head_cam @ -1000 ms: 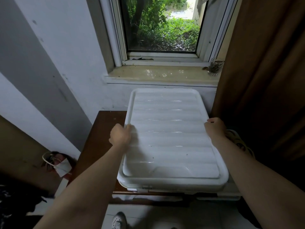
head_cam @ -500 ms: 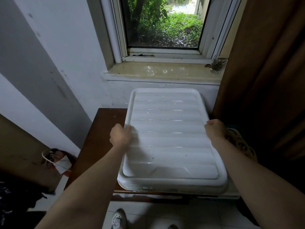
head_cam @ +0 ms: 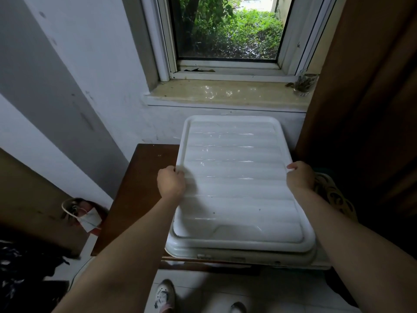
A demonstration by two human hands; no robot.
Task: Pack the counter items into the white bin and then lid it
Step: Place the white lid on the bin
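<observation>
A white ribbed lid [head_cam: 239,186] lies on the white bin [head_cam: 243,256], on a brown desk [head_cam: 137,188] below a window. The left hand [head_cam: 171,183] grips its left edge, the right hand [head_cam: 300,177] its right edge.

Lid [head_cam: 239,188] covers most of the worktop [head_cam: 140,188], from centre out to 3 o'clock. Left hand [head_cam: 171,182] clamps its 9 o'clock edge, right hand [head_cam: 300,176] its 3 o'clock edge.

Free room: bare worktop strip at 9 o'clock, beside the left hand. Open air above the lid.

Obstacles: wall [head_cam: 101,98] and sill [head_cam: 225,92] close behind the lid at 12 o'clock; glass [head_cam: 304,83] on the sill at 1 o'clock. Curtain [head_cam: 365,109] crowds 3 o'clock, just beside the right hand. Patterned item [head_cam: 334,195] wedged between lid and curtain at 3–4 o'clock. Bin rim [head_cam: 237,256] overhangs the worktop edge at 6 o'clock.
</observation>
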